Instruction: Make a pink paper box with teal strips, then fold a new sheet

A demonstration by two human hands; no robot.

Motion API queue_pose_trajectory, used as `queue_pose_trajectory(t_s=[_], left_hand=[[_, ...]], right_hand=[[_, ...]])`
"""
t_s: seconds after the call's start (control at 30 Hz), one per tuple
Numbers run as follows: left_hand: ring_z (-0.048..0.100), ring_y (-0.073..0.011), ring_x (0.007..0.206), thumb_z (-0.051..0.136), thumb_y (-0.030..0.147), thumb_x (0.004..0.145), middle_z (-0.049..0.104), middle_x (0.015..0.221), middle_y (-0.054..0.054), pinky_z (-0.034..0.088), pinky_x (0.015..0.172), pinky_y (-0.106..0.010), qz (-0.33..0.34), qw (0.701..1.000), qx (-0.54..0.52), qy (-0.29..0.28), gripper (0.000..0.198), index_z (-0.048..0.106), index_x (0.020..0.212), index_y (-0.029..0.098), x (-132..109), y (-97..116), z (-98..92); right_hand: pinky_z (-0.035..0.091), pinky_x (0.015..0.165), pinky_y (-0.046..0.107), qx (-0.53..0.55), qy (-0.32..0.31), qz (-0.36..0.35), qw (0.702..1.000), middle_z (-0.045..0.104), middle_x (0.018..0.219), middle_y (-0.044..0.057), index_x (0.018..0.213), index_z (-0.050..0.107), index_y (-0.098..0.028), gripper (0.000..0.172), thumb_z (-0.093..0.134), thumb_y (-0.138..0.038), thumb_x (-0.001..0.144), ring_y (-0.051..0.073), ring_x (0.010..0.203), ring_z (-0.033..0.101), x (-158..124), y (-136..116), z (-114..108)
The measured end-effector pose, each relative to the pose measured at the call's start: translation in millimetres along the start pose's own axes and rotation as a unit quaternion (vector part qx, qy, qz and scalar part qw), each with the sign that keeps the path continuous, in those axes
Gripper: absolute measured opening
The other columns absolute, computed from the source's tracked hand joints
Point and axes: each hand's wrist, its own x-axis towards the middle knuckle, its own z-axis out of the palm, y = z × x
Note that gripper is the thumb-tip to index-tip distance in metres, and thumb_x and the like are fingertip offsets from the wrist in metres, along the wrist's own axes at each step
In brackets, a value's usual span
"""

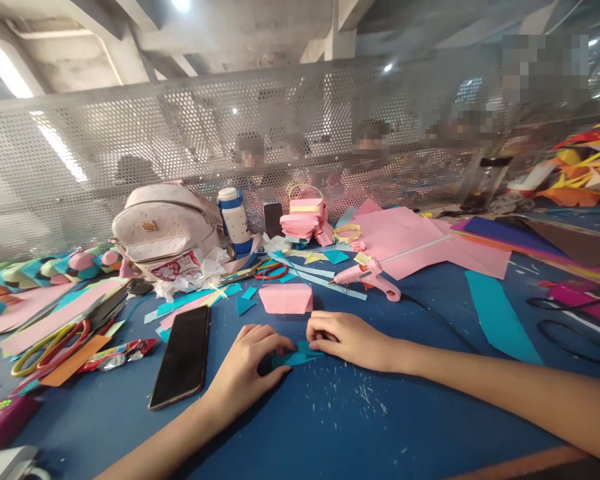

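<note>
A small piece of teal paper (303, 357) lies low over the blue table between my hands. At its left end, my left hand (253, 360) has thumb and fingers curled about the paper. The bent fingers of my right hand (347, 340) press together on its right part; the fingertips are partly hidden. Just beyond the hands stands a folded pink paper piece (286, 299), apart from both. A pink hot glue gun (373, 277) rests behind my right hand, its nozzle pointing left. Left of my left hand is a black phone (181, 357).
Scissors (55, 347), an orange paper strip (77, 360) and a snack wrapper (120, 353) lie at left. Behind are a pale backpack (165, 223), a bottle (235, 220), a pink paper model (305, 220) and pink sheets (405, 233). A perforated screen (180, 120) stands beyond.
</note>
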Motion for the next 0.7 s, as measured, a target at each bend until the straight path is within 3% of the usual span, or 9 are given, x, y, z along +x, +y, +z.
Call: queue_pose_trajectory(t_s=[0.2, 0.43, 0.6, 0.7], left_hand=[[0.061, -0.0169, 0.083, 0.063, 0.017, 0.087, 0.064, 0.087, 0.002, 0.040, 0.088, -0.035, -0.023, 0.999, -0.030, -0.005, 0.014, 0.065, 0.099, 0.024, -8, -3, -6.0], [0.061, -0.0163, 0.076, 0.066, 0.036, 0.088, 0.068, 0.084, 0.000, 0.045, 0.078, -0.029, -0.066, 0.991, -0.113, -0.029, 0.025, 0.069, 0.109, 0.023, -9, -7, -7.1], [0.058, -0.0140, 0.068, 0.041, 0.038, 0.101, 0.067, 0.080, -0.002, 0.045, 0.069, -0.025, -0.055, 0.980, -0.185, -0.048, 0.036, 0.072, 0.099, 0.019, -8, -8, -10.5], [0.061, -0.0154, 0.075, 0.045, 0.035, 0.100, 0.069, 0.084, -0.003, 0.045, 0.074, -0.025, -0.037, 0.983, -0.175, -0.044, 0.033, 0.072, 0.088, 0.019, -7, -8, -10.0]], right_hand=[[0.035, 0.063, 0.024, 0.054, 0.004, 0.004, 0.999, 0.061, 0.083, 0.000, 0.087, 0.061, -0.018, 0.011, 0.056, -0.027, 0.093, 0.014, 0.071, 0.052, -4, 5, -2], [0.034, 0.060, 0.023, 0.098, 0.014, 0.018, 0.995, 0.060, 0.076, 0.000, 0.087, 0.064, -0.016, 0.016, 0.059, -0.031, 0.091, 0.013, 0.065, 0.048, -2, 11, 4], [0.035, 0.060, 0.023, 0.096, 0.005, 0.008, 0.995, 0.058, 0.077, 0.000, 0.087, 0.063, -0.016, 0.018, 0.058, -0.033, 0.092, 0.012, 0.064, 0.046, -4, 9, 2], [0.035, 0.060, 0.023, 0.105, 0.000, 0.005, 0.994, 0.057, 0.076, -0.001, 0.088, 0.062, -0.017, 0.016, 0.057, -0.031, 0.092, 0.012, 0.065, 0.046, -5, 6, 2]])
